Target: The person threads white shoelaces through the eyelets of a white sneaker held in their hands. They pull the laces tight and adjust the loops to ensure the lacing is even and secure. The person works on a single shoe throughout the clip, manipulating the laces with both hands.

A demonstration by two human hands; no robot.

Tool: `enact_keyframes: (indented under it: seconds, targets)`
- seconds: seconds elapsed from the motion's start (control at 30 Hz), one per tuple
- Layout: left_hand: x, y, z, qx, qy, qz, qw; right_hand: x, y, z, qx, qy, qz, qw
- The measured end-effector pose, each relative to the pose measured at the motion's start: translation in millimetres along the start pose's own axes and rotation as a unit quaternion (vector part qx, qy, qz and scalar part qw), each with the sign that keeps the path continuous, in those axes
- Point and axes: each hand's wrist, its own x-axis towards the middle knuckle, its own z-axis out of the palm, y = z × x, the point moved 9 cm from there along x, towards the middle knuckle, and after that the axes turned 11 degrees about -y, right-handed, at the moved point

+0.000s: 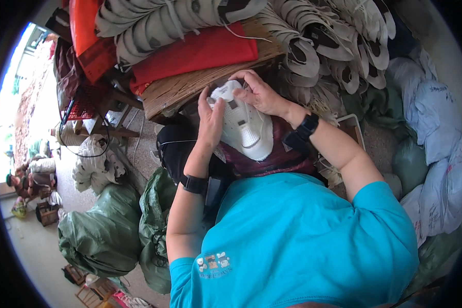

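Observation:
A white shoe upper point(252, 137) with small perforations and dark patches lies over my lap, one end toward the table and its wider end toward me. My left hand point(210, 119) grips the left edge at its far end, thumb and fingers close together. At the same end, my right hand point(264, 96) curls over the right side, thumb and fingertips pinching the edge. Dark red cloth point(285, 141) lies under the upper on my lap. Fingers partly hide the far end, so its exact shape there cannot be made out.
Ahead is a wooden table point(172, 95) bearing a folded red cloth point(205, 54) and a row of nested pale shoe uppers point(154, 28). More stacked uppers point(339, 38) hang at the far right. Green sacks point(105, 231) stand at left, white sacks point(439, 133) at right.

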Motion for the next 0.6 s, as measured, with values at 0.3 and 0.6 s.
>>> enact_keyframes:
  seconds: [0.3,0.6]
  targets:
    - [-7,2,-5,0.084,0.024,-0.025,0.996,-145,136,-21,0.139,0.063,0.327,0.933]
    - [-49,215,-19,0.619,0.187,0.117,0.754,-464,258,-71,0.082,0.328,0.594,0.729]
